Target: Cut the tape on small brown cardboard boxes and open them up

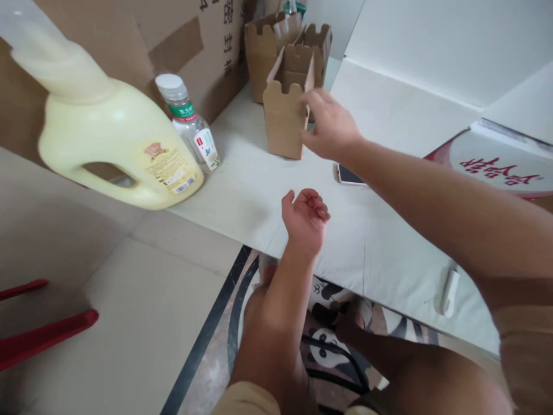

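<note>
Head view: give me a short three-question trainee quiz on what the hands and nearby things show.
1. True or false: the right hand touches the nearest cardboard box.
2. What does the left hand hold? A) phone B) nothing C) bottle
3. Which thing stands between the yellow jug and the box?

Key: 1 true; 2 B, it rests palm up and half curled; 3 the clear water bottle.

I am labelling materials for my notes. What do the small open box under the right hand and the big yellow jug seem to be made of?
The small box looks like brown cardboard, matte, with cut flaps and folded edges. The right hand touches its top corner. The yellow jug looks like opaque plastic, smooth and slightly glossy, with a moulded handle and soft highlights.
</note>
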`<state>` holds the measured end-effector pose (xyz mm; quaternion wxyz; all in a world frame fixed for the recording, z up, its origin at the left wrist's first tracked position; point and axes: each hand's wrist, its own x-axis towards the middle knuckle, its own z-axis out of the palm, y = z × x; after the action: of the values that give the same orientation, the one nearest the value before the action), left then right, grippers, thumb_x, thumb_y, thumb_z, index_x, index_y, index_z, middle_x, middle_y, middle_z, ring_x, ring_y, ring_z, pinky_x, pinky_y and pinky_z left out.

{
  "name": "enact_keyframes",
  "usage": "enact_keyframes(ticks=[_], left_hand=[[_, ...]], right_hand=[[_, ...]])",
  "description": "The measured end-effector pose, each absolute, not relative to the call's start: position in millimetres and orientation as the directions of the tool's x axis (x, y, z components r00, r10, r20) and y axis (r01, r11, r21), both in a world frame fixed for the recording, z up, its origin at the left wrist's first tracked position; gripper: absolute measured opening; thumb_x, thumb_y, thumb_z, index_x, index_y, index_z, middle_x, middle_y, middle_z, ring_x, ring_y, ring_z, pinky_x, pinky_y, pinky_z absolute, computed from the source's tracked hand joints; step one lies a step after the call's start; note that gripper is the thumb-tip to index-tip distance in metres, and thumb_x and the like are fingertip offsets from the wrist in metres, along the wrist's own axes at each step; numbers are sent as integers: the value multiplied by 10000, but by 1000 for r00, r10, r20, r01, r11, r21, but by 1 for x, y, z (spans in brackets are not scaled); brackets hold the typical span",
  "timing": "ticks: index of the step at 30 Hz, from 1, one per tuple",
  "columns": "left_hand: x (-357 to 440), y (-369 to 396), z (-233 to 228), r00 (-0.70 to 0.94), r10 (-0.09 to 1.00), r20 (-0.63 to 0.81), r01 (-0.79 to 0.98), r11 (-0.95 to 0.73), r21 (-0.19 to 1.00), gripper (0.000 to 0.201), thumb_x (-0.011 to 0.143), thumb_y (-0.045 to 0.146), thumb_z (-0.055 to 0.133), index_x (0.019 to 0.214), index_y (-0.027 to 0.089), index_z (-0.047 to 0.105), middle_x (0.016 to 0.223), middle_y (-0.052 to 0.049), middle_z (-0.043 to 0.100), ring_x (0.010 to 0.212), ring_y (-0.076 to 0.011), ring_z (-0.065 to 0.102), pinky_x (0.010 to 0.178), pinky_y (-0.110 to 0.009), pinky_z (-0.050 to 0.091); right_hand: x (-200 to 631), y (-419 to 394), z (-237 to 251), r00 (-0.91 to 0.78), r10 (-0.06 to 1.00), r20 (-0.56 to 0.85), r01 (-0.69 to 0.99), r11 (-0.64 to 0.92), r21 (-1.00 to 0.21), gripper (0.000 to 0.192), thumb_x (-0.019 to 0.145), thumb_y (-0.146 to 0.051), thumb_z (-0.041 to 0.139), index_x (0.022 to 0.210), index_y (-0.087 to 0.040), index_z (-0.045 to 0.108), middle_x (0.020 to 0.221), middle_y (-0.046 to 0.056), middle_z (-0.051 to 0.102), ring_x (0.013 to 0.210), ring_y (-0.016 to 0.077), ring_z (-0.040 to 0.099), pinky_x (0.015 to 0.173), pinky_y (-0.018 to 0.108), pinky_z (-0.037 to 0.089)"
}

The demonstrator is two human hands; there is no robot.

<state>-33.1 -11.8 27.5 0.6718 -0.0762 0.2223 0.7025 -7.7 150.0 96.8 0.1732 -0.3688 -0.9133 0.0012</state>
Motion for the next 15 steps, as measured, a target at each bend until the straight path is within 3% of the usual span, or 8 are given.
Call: enact_keyframes(ticks=[4, 6, 10, 15], left_hand=[[-36, -10, 27, -92, 907, -411, -980, -10, 198, 483, 975, 453, 274, 661, 178, 516, 581, 2, 413, 436, -81, 369, 480, -249, 280], [-38, -11, 27, -102, 909, -405, -977, -16, 211, 473, 973, 460, 284, 667, 182, 513, 585, 2, 416, 438, -82, 363, 487, -254, 284], [-41, -13, 26, -180, 897, -405, -952, -55, 302, 442, 961, 461, 316, 673, 188, 512, 583, 4, 421, 452, -90, 374, 502, -255, 288], [-45, -15, 20, -501, 732, -462, -820, -229, 525, 303, 944, 362, 392, 713, 196, 495, 683, 8, 466, 544, -93, 446, 544, -239, 317]], right_hand=[[-47, 163, 118, -606, 767, 211, 788, 615, 26, 642, 890, -181, 630, 1476, -154, 370, 1458, 159, 489, 1196, 398, 644, 991, 621, 494], [-50, 162, 122, -563, 799, 211, 822, 567, 45, 545, 913, -152, 589, 1432, -116, 427, 1357, 169, 568, 1204, 416, 637, 973, 642, 490], [-25, 146, 123, -507, 821, 264, 853, 521, 18, 159, 904, -128, 578, 1041, -188, 635, 1134, 106, 688, 1073, 346, 686, 952, 573, 545], [58, 92, 125, -593, 725, 351, 790, 607, 83, 211, 909, -200, 487, 1030, -194, 659, 1087, 103, 735, 907, 249, 709, 785, 385, 541]])
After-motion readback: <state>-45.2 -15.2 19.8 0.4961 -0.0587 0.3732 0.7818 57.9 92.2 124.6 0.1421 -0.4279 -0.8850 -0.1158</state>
